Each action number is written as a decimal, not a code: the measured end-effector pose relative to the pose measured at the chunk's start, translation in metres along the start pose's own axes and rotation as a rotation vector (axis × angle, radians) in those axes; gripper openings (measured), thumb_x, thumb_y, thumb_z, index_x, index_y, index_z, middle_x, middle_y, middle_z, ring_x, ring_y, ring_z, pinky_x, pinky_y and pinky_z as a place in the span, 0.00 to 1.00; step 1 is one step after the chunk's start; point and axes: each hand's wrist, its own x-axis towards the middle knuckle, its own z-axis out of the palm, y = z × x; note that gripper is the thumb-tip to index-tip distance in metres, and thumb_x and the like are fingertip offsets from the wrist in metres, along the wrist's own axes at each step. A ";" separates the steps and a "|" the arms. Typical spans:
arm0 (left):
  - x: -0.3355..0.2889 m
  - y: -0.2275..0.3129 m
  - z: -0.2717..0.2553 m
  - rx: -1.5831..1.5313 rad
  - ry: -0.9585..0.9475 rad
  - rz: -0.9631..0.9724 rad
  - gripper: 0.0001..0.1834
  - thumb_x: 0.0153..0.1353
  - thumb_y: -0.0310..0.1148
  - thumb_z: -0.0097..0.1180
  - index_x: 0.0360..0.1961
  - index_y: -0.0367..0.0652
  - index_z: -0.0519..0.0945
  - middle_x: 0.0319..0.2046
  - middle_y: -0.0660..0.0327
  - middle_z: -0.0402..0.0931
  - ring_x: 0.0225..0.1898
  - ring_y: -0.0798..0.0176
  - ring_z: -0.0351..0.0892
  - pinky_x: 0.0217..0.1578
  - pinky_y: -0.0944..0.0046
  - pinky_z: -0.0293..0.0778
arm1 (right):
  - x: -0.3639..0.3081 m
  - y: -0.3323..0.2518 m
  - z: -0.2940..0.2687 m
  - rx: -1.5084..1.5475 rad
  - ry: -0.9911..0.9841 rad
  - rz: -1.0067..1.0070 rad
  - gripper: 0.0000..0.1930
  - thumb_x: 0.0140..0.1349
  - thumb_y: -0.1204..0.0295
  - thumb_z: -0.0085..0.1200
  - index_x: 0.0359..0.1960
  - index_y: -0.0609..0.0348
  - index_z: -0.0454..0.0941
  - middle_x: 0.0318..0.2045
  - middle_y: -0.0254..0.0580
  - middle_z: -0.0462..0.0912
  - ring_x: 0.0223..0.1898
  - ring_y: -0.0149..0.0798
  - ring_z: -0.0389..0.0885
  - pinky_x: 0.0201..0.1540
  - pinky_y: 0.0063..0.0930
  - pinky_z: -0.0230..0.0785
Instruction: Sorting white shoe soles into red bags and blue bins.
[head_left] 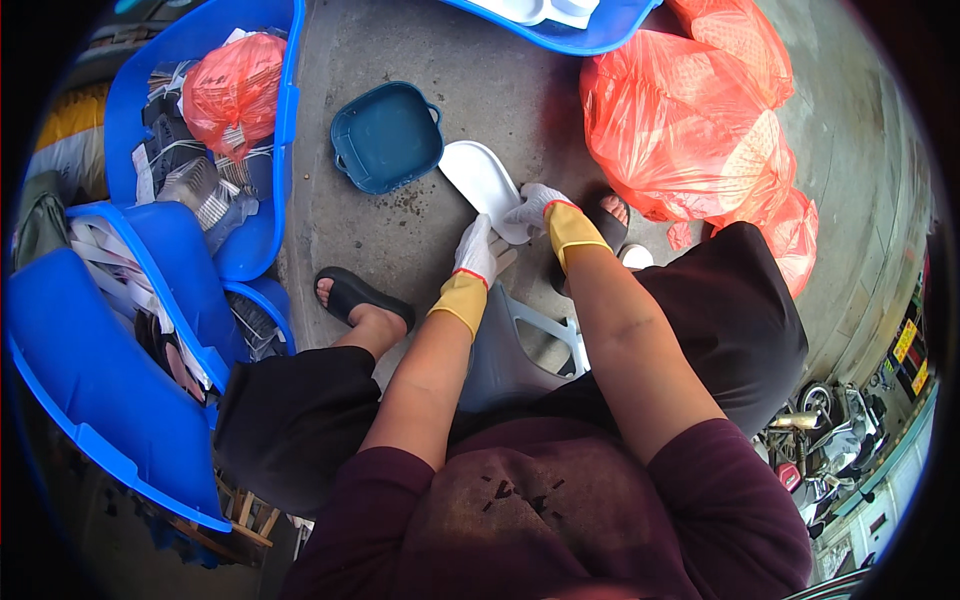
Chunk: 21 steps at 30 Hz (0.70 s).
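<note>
A smooth white oval tray-like piece (pixel 476 172) is held low over the concrete, slanting from the far left toward me. My left hand (pixel 480 248), in a white work glove with a yellow cuff, grips its near left edge; some fingers are hidden. On the near right side, my right hand (pixel 540 207) is closed on the same piece in a matching glove. Just beyond it stands a dark teal square tub (pixel 386 135) with two small loop handles, wet or dirty specks around it.
Large blue bins (pixel 290 130) crowd the left, holding wrapped bundles, plastic and a red bag (pixel 235 90). Big translucent red bags (pixel 690 120) bulge at the right. Another blue bin (pixel 590 40) with white pieces sits ahead. A grey plastic stool (pixel 500 350) is beneath me; motorcycles (pixel 840 430) stand far right.
</note>
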 end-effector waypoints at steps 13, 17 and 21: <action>-0.086 0.037 -0.009 0.134 -0.130 0.169 0.53 0.66 0.71 0.53 0.80 0.50 0.52 0.75 0.44 0.60 0.69 0.44 0.71 0.64 0.41 0.72 | -0.087 0.011 0.003 0.559 -0.120 -0.161 0.26 0.68 0.51 0.63 0.52 0.63 0.85 0.41 0.45 0.90 0.44 0.43 0.88 0.47 0.41 0.78; -0.129 0.062 -0.003 -0.099 -0.399 0.422 0.53 0.66 0.76 0.45 0.79 0.47 0.56 0.72 0.49 0.65 0.69 0.44 0.70 0.67 0.41 0.69 | -0.145 -0.036 0.016 0.437 -0.371 -0.384 0.28 0.65 0.44 0.63 0.50 0.57 0.84 0.41 0.44 0.88 0.34 0.39 0.86 0.37 0.36 0.75; -0.187 0.074 -0.008 -0.213 -0.664 0.451 0.54 0.65 0.78 0.42 0.74 0.40 0.66 0.62 0.47 0.76 0.58 0.45 0.79 0.59 0.45 0.77 | -0.211 -0.081 0.038 0.005 -0.306 -0.524 0.35 0.62 0.35 0.61 0.51 0.57 0.85 0.35 0.45 0.88 0.31 0.40 0.87 0.38 0.37 0.76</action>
